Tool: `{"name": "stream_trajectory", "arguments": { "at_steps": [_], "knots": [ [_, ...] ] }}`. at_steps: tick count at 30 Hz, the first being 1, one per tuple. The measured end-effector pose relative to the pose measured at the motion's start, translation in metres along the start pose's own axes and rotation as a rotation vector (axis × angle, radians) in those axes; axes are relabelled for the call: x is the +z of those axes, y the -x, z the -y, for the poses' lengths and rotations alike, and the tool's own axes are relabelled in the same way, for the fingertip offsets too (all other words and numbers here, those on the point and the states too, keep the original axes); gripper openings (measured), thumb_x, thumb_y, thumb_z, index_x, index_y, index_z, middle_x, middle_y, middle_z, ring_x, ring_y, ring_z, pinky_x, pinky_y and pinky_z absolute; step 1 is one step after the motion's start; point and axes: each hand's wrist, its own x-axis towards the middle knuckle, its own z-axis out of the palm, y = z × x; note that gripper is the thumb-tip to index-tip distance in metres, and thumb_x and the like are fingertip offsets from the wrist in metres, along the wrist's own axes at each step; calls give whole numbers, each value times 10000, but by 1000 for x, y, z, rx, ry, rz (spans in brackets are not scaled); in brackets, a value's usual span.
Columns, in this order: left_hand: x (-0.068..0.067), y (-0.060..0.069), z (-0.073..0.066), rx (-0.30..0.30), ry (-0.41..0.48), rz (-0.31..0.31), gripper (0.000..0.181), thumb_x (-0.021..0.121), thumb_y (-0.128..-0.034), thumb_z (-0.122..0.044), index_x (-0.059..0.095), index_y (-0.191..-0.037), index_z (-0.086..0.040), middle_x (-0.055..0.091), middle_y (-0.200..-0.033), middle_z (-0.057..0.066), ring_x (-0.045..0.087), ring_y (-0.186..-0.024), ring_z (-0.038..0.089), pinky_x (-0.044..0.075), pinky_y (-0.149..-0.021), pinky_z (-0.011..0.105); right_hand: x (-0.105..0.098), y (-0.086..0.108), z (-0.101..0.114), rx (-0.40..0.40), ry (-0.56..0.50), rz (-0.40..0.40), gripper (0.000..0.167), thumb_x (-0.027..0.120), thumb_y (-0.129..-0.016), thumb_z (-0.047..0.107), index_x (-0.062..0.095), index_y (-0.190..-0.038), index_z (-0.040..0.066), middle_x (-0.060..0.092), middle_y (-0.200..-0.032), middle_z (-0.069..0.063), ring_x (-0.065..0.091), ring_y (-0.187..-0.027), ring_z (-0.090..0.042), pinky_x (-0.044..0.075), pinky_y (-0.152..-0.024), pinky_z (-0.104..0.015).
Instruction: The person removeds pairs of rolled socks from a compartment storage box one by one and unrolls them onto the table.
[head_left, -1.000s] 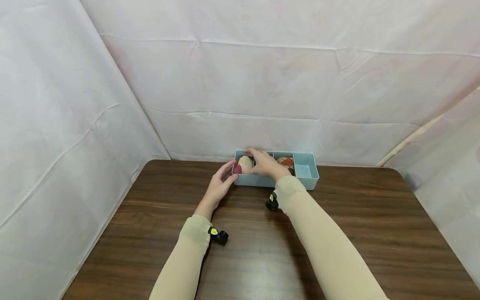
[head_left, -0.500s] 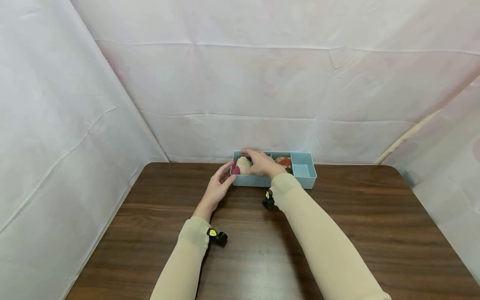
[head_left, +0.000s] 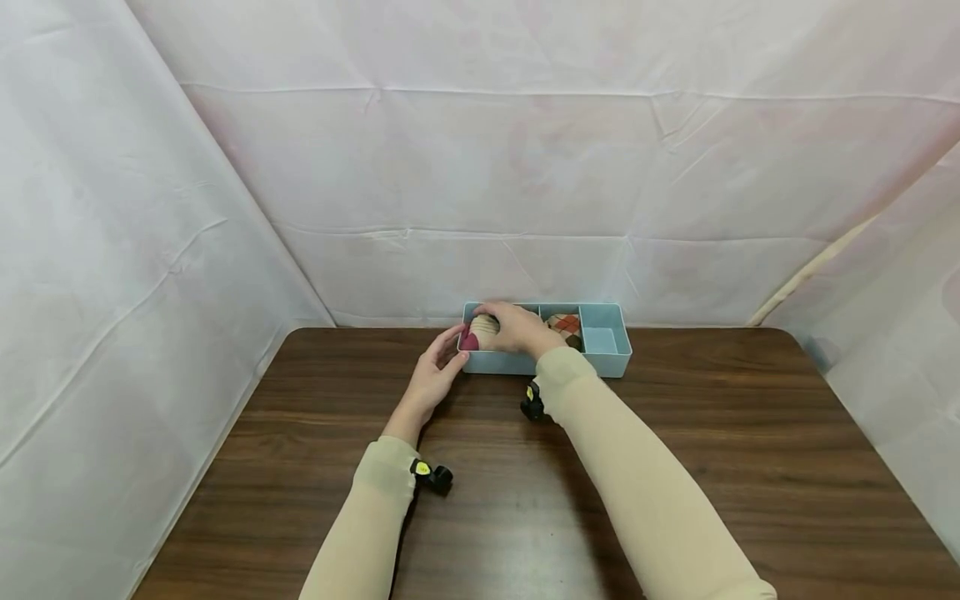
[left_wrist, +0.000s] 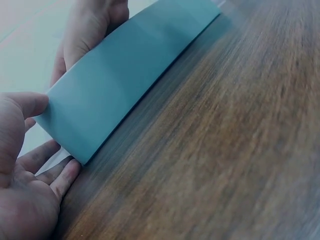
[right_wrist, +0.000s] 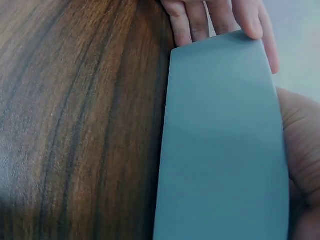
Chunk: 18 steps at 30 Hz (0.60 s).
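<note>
A pale blue divided storage box [head_left: 540, 364] stands at the far edge of the table. My left hand [head_left: 430, 379] holds its left end, with the thumb on the front corner and the fingers [left_wrist: 65, 175] around the end wall. Inside the leftmost compartment lies a cream ribbed sock [head_left: 483, 331], bundled, with maroon parts. Reaching in from above, my right hand [head_left: 517, 327] curls its thumb and fingers around that sock. The hand hides the compartment beside it. An argyle sock bundle [head_left: 564, 324] in orange, cream and brown fills another compartment.
The rightmost compartment [head_left: 600, 340] shows its bare floor. Behind the box hangs a white cloth backdrop [head_left: 525, 167], with more cloth at both sides. Dark wood-grain tabletop [head_left: 480, 517] extends in front. Small black cameras are strapped at both wrists.
My right hand has shifted slightly left over the cream sock. The left hand keeps its place on the box's end. The whole view has drifted a little.
</note>
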Motion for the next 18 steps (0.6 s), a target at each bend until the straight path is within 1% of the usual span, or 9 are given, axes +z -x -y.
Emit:
{"name": "stream_trajectory", "arguments": {
  "at_steps": [5,8,12,14,18],
  "knots": [
    [1,0,0,7,-10,12,537,658,-1123,-243,509,-1639,-244,515,-1645,100,516,-1474,327,437,-1179,583,2,3,-3,-18,-37,-41,662,868,-952,383,615,-1524,165,608,-1531,-91,604,-1312,-300,513,-1086,-507],
    [2,0,0,2,-18,19,553,663,-1121,-269,498,-1649,-255,518,-1645,78,524,-1471,313,447,-1175,573,2,4,-5,-21,-65,-66,625,887,-933,339,642,-1479,160,653,-1452,-82,634,-1215,-285,541,-1027,-488],
    [4,-2,0,2,-21,27,557,666,-1120,-280,496,-1650,-264,522,-1645,65,528,-1473,305,454,-1174,565,2,4,-14,-27,-112,-88,606,917,-898,255,652,-1435,163,670,-1416,-73,641,-1186,-265,553,-1006,-463],
    [6,-5,0,15,-20,32,547,666,-1120,-267,504,-1643,-268,528,-1641,67,530,-1473,303,456,-1173,564,1,4,-19,-43,-157,-105,612,935,-874,200,649,-1413,152,670,-1406,-79,633,-1193,-261,548,-1017,-452],
    [5,-10,0,31,-19,41,531,668,-1119,-250,519,-1626,-296,537,-1637,49,527,-1479,277,455,-1175,548,-5,4,-27,-93,-264,-168,623,951,-843,138,646,-1386,130,680,-1329,-87,636,-1056,-258,555,-928,-427]
  ]
}}
